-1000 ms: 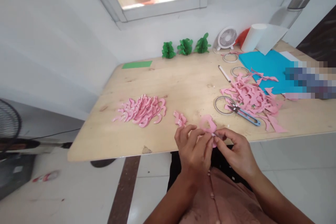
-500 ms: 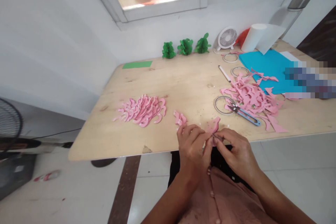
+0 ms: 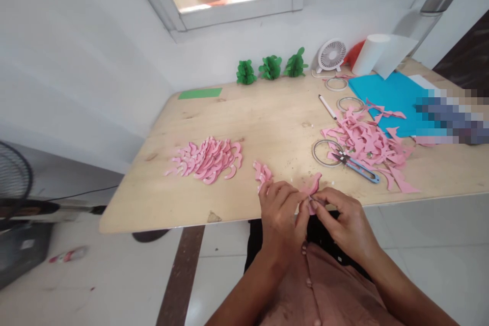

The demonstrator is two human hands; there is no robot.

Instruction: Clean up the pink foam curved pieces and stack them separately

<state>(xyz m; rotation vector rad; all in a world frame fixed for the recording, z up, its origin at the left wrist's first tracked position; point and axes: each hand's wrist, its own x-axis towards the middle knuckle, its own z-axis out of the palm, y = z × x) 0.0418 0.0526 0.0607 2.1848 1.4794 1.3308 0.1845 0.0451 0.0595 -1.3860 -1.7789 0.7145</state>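
Note:
At the table's front edge my left hand and my right hand meet fingertip to fingertip. Both are closed on a pink paper piece, whose curved end sticks up above the fingers and whose lower part peeks out below. Something thin and dark lies between the right thumb and index finger; what it is cannot be made out. Just beyond my left fingers sits a small bunch of pink curved paper pieces. Farther left spreads a large pile of pink paper crescents.
Pink paper scraps are heaped at the right beside blue thread snips and a tape ring. Behind them lie a marker and blue sheets. Green paper figures and a small white fan stand along the wall.
Almost nothing differs. Both hands stay at the same spot with the pink paper piece, and the fingers shift only slightly.

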